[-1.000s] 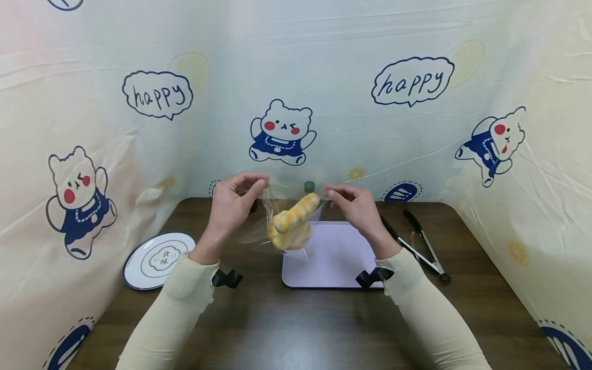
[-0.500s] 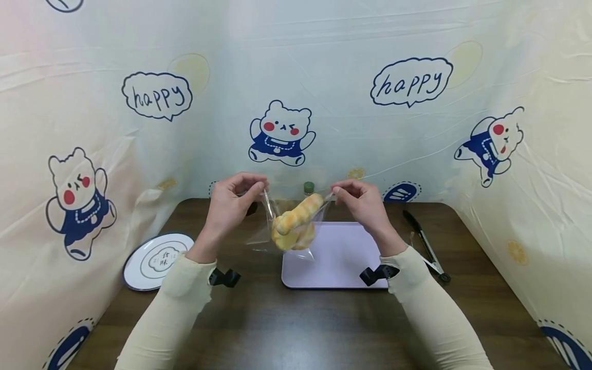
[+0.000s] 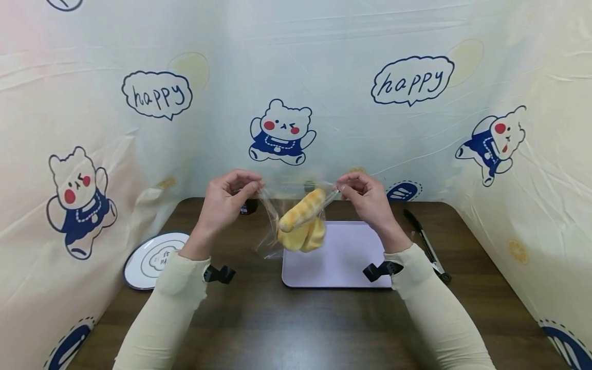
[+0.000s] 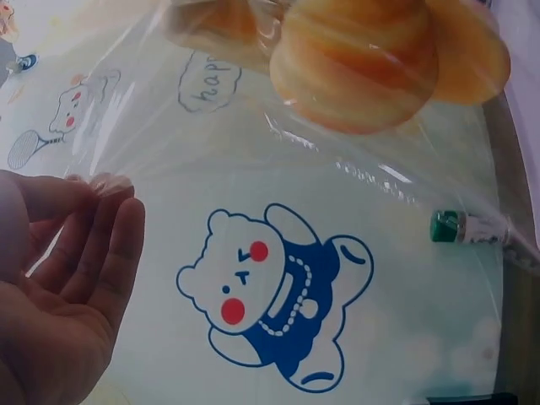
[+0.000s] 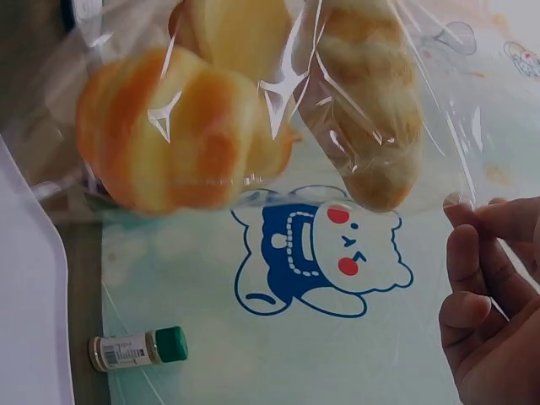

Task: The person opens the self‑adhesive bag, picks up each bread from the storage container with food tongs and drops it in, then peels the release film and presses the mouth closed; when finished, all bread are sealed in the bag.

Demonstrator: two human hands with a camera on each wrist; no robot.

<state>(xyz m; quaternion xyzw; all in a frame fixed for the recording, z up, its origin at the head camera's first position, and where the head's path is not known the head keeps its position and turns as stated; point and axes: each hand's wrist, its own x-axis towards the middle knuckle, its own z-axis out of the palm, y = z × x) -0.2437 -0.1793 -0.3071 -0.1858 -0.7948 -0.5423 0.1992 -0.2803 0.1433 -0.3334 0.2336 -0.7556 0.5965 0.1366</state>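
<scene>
A clear plastic bag [image 3: 273,231] hangs in the air between both hands, above the lilac tray's left part. Inside it are a long ridged bread roll [image 3: 302,209] lying aslant and rounder yellow bread [image 3: 300,237] beneath. My left hand [image 3: 226,198] pinches the bag's upper left edge between thumb and fingers. At the upper right edge, my right hand [image 3: 367,200] pinches the plastic the same way. In the right wrist view the long roll [image 5: 371,110] sits nearer the right fingers than the round bread [image 5: 169,135].
The lilac tray [image 3: 337,267] lies below. A white plate [image 3: 148,262] stands at left, partly behind the left arm. Black-handled tongs [image 3: 427,244] lie at right, partly covered by the right sleeve. A small green-capped bottle [image 5: 139,348] stands at the back, behind the bag.
The hands have moved apart, left hand slightly left and right hand to the right, stretching the bag's top wider. The bag and bread have shifted slightly right.
</scene>
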